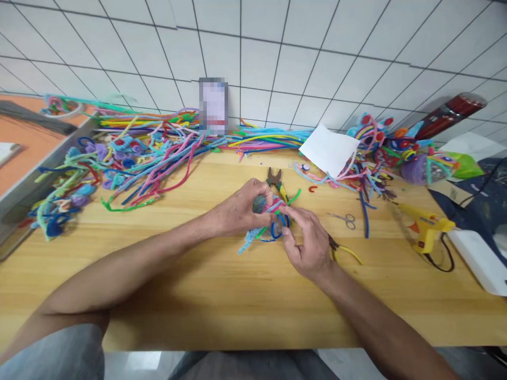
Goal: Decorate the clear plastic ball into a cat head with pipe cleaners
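Between my hands is a small craft piece [276, 228] made of pipe cleaners in blue, pink and green, with a clear rounded part in it. My left hand [247, 208] grips it from the left, thumb and fingers curved around its pink top. From the right, my right hand [307, 235] touches it with the forefinger at the top and the thumb lower down by a blue loop. A light blue fuzzy strand [246, 244] sticks out at the lower left and a green end [295, 197] at the upper right. Fingers hide part of the piece.
Pliers [274, 178] lie just behind my hands, and a second yellow-handled pair [348, 252] sits right. Small scissors [348, 220], a blue pipe cleaner [365, 215] and a yellow glue gun [425, 228] are farther right. Heaped pipe cleaners [158, 158] and a phone [214, 105] stand along the wall.
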### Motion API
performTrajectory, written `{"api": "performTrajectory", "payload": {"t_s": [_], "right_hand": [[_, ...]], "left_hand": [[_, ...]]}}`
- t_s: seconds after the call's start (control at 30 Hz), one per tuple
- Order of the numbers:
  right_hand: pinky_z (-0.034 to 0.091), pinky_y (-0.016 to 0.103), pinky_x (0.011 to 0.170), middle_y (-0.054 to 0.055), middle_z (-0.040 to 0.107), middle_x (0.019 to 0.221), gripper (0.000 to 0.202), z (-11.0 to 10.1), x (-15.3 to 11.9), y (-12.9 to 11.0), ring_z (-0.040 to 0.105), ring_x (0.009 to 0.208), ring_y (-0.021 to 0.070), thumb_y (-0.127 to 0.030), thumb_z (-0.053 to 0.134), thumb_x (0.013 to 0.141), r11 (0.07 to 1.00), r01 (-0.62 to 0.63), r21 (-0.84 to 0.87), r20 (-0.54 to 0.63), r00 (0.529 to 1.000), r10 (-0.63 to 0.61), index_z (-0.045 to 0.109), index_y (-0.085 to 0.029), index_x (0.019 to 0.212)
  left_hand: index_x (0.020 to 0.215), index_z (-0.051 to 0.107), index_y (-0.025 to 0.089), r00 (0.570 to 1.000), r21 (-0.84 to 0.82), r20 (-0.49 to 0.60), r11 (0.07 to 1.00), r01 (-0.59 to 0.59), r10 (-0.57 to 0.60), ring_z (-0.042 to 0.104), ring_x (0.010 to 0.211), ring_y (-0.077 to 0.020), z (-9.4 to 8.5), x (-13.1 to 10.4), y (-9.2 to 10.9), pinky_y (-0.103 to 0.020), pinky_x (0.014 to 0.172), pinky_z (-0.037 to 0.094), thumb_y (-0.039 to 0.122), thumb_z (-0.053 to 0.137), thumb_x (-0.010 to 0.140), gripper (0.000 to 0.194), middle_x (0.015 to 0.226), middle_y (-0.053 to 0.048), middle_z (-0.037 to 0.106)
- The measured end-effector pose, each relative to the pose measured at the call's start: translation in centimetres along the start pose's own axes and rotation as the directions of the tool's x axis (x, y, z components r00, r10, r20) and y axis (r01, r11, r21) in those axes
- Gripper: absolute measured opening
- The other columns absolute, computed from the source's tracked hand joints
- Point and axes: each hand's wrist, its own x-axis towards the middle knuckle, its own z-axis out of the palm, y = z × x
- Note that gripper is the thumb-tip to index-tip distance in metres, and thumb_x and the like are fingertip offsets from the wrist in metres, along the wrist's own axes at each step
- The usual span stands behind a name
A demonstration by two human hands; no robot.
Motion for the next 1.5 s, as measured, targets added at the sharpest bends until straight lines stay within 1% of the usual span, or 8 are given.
{"api": "performTrajectory", "payload": {"t_s": [0.13,0.23,0.33,0.53,0.77,1.17,1.33,1.5], "right_hand": [[0.067,0.050,0.097,0.013,0.081,0.127,0.060,0.0,0.2,-0.1,0.079,0.115,0.0298,-0.014,0.059,0.101,1.000,-0.002,0.000,0.002,1.000,0.002,0.049,-0.025,0.160],[0.068,0.049,0.096,0.013,0.082,0.125,0.058,-0.1,0.3,-0.1,0.080,0.115,0.0294,-0.014,0.060,0.101,1.000,0.013,-0.004,-0.010,1.000,-0.013,0.053,-0.025,0.158],[0.068,0.049,0.096,0.013,0.082,0.125,0.059,-0.2,0.4,-0.3,0.080,0.115,0.0293,-0.013,0.061,0.101,1.000,0.018,0.000,-0.014,1.000,-0.018,0.054,-0.025,0.158],[0.068,0.047,0.099,0.015,0.082,0.127,0.062,-0.2,0.5,-0.4,0.080,0.117,0.0290,-0.009,0.064,0.098,0.999,0.045,0.005,-0.010,0.999,-0.045,0.053,-0.020,0.157],[0.068,0.048,0.100,0.014,0.082,0.128,0.063,-0.2,0.3,-0.2,0.080,0.117,0.0295,-0.011,0.063,0.099,0.999,0.039,-0.008,0.011,0.999,-0.039,0.051,-0.023,0.159],[0.067,0.051,0.103,0.017,0.074,0.140,0.067,0.1,-0.4,0.3,0.074,0.129,0.0314,-0.017,0.065,0.100,0.993,-0.074,0.086,-0.028,0.997,0.077,0.044,-0.023,0.164],[0.066,0.052,0.102,0.017,0.070,0.137,0.057,-0.2,-0.4,0.9,0.071,0.126,0.0315,-0.019,0.066,0.101,0.999,-0.035,0.001,0.031,0.999,0.035,0.056,-0.027,0.157],[0.064,0.053,0.105,0.016,0.068,0.140,0.050,-0.1,-0.6,0.9,0.069,0.130,0.0311,-0.020,0.060,0.104,0.996,-0.086,0.027,0.104,0.991,0.083,0.058,-0.027,0.154]], "left_hand": [[0.096,0.065,0.023,0.999,-0.013,0.019,1.000,0.029,-0.028,0.060,0.103,-0.0213,-0.4,-0.1,0.2,-0.037,0.097,0.053,0.037,0.067,0.093,0.015,0.109,-0.005,0.063],[0.096,0.063,0.023,1.000,0.020,0.012,0.999,0.026,-0.026,0.060,0.102,-0.0218,-0.3,-0.3,0.5,-0.038,0.096,0.053,0.040,0.072,0.089,0.020,0.108,-0.004,0.062],[0.095,0.061,0.023,1.000,0.040,0.000,0.999,0.017,-0.017,0.059,0.103,-0.0225,-0.1,-0.4,0.8,-0.039,0.096,0.053,0.036,0.077,0.083,0.024,0.107,-0.003,0.062],[0.095,0.061,0.023,0.999,0.036,0.005,0.998,0.054,-0.054,0.058,0.102,-0.0221,-0.3,-0.4,1.0,-0.039,0.095,0.053,0.029,0.071,0.084,0.016,0.107,-0.004,0.059],[0.104,0.064,0.023,0.997,-0.009,0.035,0.998,0.066,-0.066,0.059,0.108,-0.0228,-0.4,-0.6,0.7,-0.040,0.100,0.054,0.038,0.069,0.094,0.018,0.113,-0.005,0.059],[0.113,0.065,0.023,1.000,-0.103,0.017,0.995,0.003,-0.001,0.058,0.114,-0.0253,0.3,-0.7,-0.3,-0.042,0.106,0.050,0.034,0.067,0.097,0.020,0.115,-0.006,0.061],[0.109,0.062,0.022,1.000,-0.113,0.019,0.993,-0.017,0.020,0.055,0.115,-0.0247,0.7,-0.8,-0.2,-0.041,0.107,0.049,0.029,0.062,0.097,0.014,0.114,-0.006,0.060],[0.109,0.062,0.022,1.000,-0.129,0.013,0.991,-0.021,0.022,0.054,0.119,-0.0258,1.0,-0.8,0.0,-0.043,0.109,0.048,0.025,0.060,0.097,0.013,0.114,-0.006,0.061]]}}
